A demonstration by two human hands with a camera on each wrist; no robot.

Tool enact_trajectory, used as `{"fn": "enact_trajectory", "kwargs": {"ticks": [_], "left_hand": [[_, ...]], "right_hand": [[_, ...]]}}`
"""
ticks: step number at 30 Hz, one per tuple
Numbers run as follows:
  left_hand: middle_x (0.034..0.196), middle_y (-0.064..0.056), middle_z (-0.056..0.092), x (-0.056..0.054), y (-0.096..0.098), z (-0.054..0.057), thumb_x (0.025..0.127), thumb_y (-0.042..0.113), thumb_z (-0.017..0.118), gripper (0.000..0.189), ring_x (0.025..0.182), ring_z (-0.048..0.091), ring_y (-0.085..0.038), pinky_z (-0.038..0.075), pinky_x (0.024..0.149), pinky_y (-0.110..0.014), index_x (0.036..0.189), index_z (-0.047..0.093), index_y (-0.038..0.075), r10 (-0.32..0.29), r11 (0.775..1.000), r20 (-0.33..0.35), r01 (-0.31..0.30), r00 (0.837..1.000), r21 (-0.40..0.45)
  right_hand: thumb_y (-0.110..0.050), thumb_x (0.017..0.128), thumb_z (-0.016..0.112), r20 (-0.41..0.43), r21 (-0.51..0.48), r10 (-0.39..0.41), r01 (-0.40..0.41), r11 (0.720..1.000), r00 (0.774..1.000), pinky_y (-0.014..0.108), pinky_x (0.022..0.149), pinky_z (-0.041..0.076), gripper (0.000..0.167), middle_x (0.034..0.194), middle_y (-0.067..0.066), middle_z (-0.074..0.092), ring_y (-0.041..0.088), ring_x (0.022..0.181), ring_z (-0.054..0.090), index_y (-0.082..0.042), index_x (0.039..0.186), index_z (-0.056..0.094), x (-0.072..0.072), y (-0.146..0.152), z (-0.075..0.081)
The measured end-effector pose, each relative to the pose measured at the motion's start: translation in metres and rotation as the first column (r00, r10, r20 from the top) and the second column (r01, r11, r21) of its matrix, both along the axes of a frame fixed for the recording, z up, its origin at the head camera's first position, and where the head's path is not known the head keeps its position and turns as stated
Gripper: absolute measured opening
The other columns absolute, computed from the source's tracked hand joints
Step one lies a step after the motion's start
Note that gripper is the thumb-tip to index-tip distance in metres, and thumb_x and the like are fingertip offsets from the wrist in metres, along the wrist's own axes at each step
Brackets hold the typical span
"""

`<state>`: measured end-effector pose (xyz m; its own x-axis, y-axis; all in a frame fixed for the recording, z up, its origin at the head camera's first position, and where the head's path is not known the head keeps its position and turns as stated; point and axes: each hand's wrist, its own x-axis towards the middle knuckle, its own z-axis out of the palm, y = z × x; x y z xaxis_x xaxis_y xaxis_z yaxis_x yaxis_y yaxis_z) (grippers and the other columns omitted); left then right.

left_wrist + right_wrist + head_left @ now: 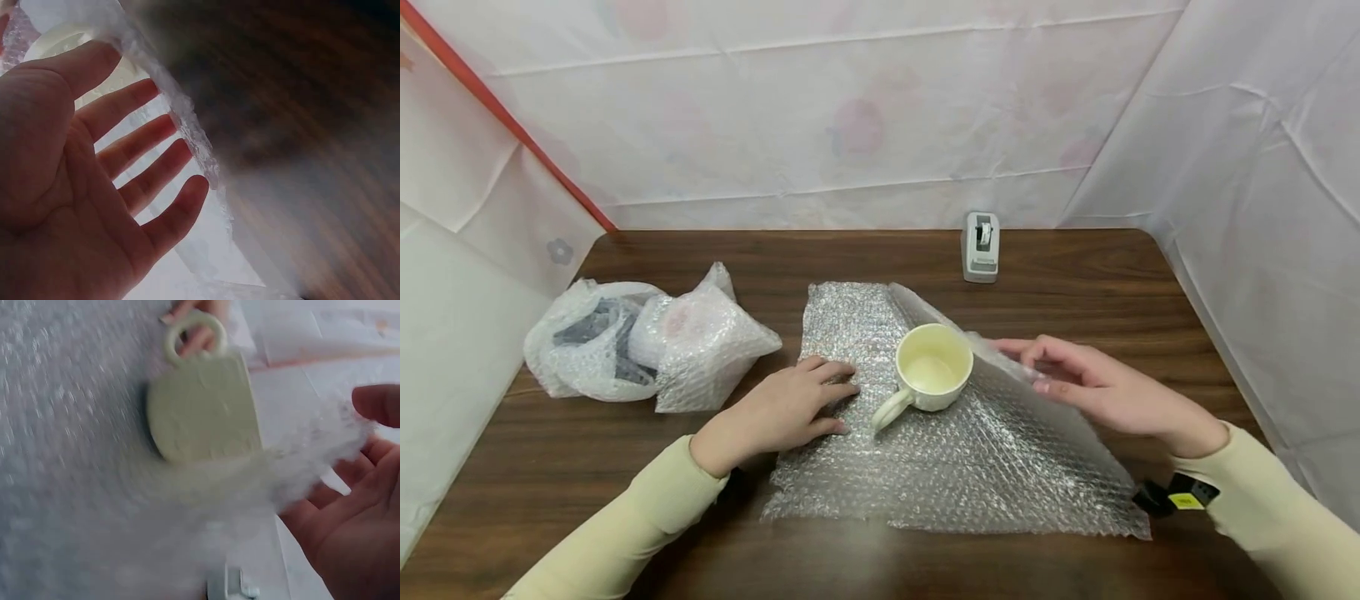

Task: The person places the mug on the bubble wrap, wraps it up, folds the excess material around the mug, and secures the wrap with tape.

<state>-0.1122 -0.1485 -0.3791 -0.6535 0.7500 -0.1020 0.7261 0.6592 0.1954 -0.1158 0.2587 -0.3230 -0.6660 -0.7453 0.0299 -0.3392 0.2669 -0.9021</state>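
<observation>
A pale yellow mug (934, 367) stands upright on a sheet of clear bubble wrap (880, 475), its handle pointing to the near left. My left hand (790, 406) rests with spread fingers on the sheet's left part, the fingertips short of the mug handle. At the right, my right hand (1086, 383) pinches the raised edge of the bubble wrap between thumb and fingers. That side of the sheet slopes up beside the mug. In the right wrist view the mug (203, 409) shows raised patterns on its side, and the lifted wrap blurs in front of its lower part.
To the left lie bubble-wrapped bundles (700, 342), one beside the other. A white tape dispenser (981, 250) stands near the back edge of the dark wooden table (865, 254). White patterned sheeting (775, 117) hangs behind and along both sides.
</observation>
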Motion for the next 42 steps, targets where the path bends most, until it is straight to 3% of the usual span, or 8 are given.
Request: {"fn": "enact_trajectory", "kwargs": {"ticks": [7, 15, 17, 19, 24, 28, 34, 42], "left_hand": [[0.143, -0.010, 0.052, -0.001, -0.002, -0.002, 0.090, 0.047, 0.071, 0.058, 0.125, 0.051, -0.031, 0.047, 0.098, -0.047, 0.135, 0.063, 0.012, -0.020, 1.000, -0.014, 0.020, 1.000, 0.017], [0.143, -0.010, 0.053, 0.006, -0.013, -0.001, 0.092, 0.036, 0.072, 0.046, 0.129, 0.050, -0.031, 0.044, 0.103, -0.047, 0.130, 0.065, 0.011, -0.042, 0.998, 0.015, 0.041, 0.999, 0.050], [0.138, -0.008, 0.057, 0.010, -0.018, 0.001, 0.092, 0.024, 0.073, 0.033, 0.126, 0.053, -0.028, 0.045, 0.102, -0.045, 0.123, 0.069, 0.013, -0.081, 0.993, 0.006, 0.080, 0.997, 0.086], [0.133, -0.005, 0.061, 0.016, -0.025, 0.004, 0.088, 0.009, 0.071, 0.029, 0.122, 0.056, -0.026, 0.047, 0.100, -0.043, 0.117, 0.071, 0.016, -0.120, 0.986, -0.002, 0.120, 0.993, 0.118], [0.137, -0.002, 0.057, 0.034, -0.041, 0.017, 0.073, -0.005, 0.064, 0.052, 0.124, 0.054, -0.024, 0.047, 0.099, -0.043, 0.118, 0.069, 0.021, -0.160, 0.983, 0.098, 0.149, 0.982, 0.110], [0.149, -0.003, 0.046, 0.046, -0.048, 0.020, 0.069, 0.004, 0.080, 0.063, 0.133, 0.045, -0.029, 0.044, 0.102, -0.048, 0.127, 0.064, 0.024, -0.142, 0.989, 0.188, 0.134, 0.972, 0.055], [0.143, -0.008, 0.051, 0.054, -0.044, 0.009, 0.063, 0.024, 0.092, 0.066, 0.127, 0.049, -0.031, 0.048, 0.096, -0.049, 0.122, 0.064, 0.021, -0.181, 0.982, 0.013, 0.180, 0.983, 0.058], [0.121, 0.004, 0.062, 0.050, -0.040, 0.005, 0.074, 0.017, 0.081, 0.040, 0.110, 0.057, -0.017, 0.051, 0.085, -0.037, 0.112, 0.068, 0.021, -0.226, 0.950, -0.147, 0.251, 0.963, 0.185]], "right_hand": [[-0.008, 0.105, 0.048, -0.058, 0.079, 0.029, -0.024, 0.997, 0.998, 0.037, 0.101, 0.045, 0.020, 0.157, 0.000, 0.037, 0.028, 0.138, 0.042, -0.025, 0.114, 0.051, 0.009, -0.028, -0.003], [-0.007, 0.103, 0.053, -0.233, 0.260, 0.104, -0.041, 0.965, 0.967, 0.039, 0.098, 0.046, 0.040, 0.158, -0.001, 0.034, 0.016, 0.128, 0.047, -0.018, 0.141, 0.050, 0.008, -0.038, -0.002], [-0.003, 0.098, 0.060, -0.341, 0.302, 0.142, -0.034, 0.953, 0.929, 0.040, 0.100, 0.046, 0.045, 0.157, 0.001, 0.037, 0.017, 0.129, 0.045, -0.014, 0.141, 0.051, 0.005, -0.041, -0.005], [-0.002, 0.093, 0.067, -0.463, 0.338, 0.173, -0.008, 0.941, 0.869, 0.039, 0.098, 0.047, 0.052, 0.153, 0.003, 0.043, 0.020, 0.128, 0.046, -0.010, 0.142, 0.052, 0.002, -0.044, -0.008], [-0.013, 0.086, 0.079, -0.668, 0.374, 0.214, 0.073, 0.925, 0.713, 0.039, 0.094, 0.049, 0.058, 0.143, 0.003, 0.054, 0.026, 0.119, 0.048, -0.010, 0.139, 0.057, -0.003, -0.049, -0.017], [-0.019, 0.086, 0.079, -0.733, 0.349, 0.205, 0.100, 0.932, 0.649, 0.041, 0.095, 0.047, 0.055, 0.138, 0.005, 0.058, 0.029, 0.116, 0.050, -0.009, 0.136, 0.060, -0.006, -0.051, -0.024], [-0.026, 0.092, 0.071, -0.757, 0.337, 0.192, 0.121, 0.934, 0.624, 0.042, 0.095, 0.046, 0.040, 0.128, 0.006, 0.062, 0.030, 0.112, 0.051, -0.008, 0.126, 0.065, -0.009, -0.056, -0.032], [-0.026, 0.095, 0.068, -0.706, 0.378, 0.195, 0.129, 0.917, 0.681, 0.038, 0.091, 0.046, 0.020, 0.118, 0.000, 0.058, 0.027, 0.109, 0.049, -0.012, 0.109, 0.066, -0.013, -0.062, -0.037]]}}
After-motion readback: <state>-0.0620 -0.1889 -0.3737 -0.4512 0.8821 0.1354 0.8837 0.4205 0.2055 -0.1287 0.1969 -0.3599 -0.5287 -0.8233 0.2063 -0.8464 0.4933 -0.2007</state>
